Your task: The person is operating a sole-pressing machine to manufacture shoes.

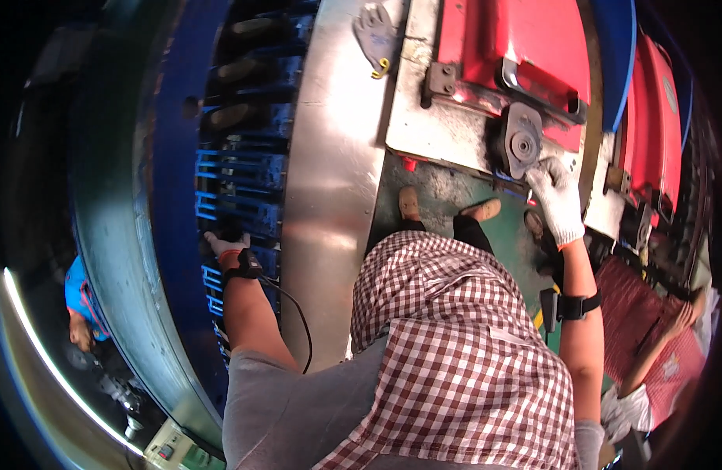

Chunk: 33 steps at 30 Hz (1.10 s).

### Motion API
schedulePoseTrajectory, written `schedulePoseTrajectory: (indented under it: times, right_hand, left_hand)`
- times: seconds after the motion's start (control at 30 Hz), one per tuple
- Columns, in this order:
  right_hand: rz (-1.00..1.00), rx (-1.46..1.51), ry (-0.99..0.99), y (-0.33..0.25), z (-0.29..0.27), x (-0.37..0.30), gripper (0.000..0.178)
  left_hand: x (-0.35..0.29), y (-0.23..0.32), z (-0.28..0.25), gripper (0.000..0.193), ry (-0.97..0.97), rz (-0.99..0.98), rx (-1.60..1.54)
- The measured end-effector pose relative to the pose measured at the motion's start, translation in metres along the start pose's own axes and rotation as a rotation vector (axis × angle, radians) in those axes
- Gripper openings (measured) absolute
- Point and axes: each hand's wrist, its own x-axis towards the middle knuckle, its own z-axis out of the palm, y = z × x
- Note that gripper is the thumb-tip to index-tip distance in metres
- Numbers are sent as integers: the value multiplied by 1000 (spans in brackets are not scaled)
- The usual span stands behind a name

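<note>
My right hand [555, 196], in a white knit glove, reaches to the edge of the red machine. Its curled fingers close on the lower corner of a dark grey flanged plate [524, 129], which has a round ringed hub. The plate juts out below the red cover [525, 47]. My left hand [226, 244], gloved too, reaches into a rack of blue slotted holders [240, 176] on the left. Shadow and the dark parts around its fingers hide whether it grips anything. Farther up the rack, several dark rounded pieces [240, 70] sit in the holders.
A shiny metal ledge [330, 180] runs between the rack and my body. On its far end lies a grey glove [374, 35] with a yellow hook-shaped thing. A second red machine [651, 117] stands to the right. Other people are at the far left [83, 301] and lower right [643, 384].
</note>
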Motion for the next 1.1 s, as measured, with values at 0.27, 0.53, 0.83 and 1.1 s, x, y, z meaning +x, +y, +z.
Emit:
schedulePoseTrajectory:
  times: [0.27,0.53,0.83,1.1]
  right_hand:
    - [129,125,24,-10,-1,-3,19]
    - [103,93,12,-4,-2,-5,18]
    - [61,116,-12,7,-2,1,22]
    - [-19,32,36,7,2,2,27]
  left_hand:
    - [19,26,8,54,65,-142,-26]
    - [-58,3,-16,51,-228,-144,-117]
    - [-186,-133,-6,44,-473,-244,307]
    - [-199,-161,41,59,-420,-133,550]
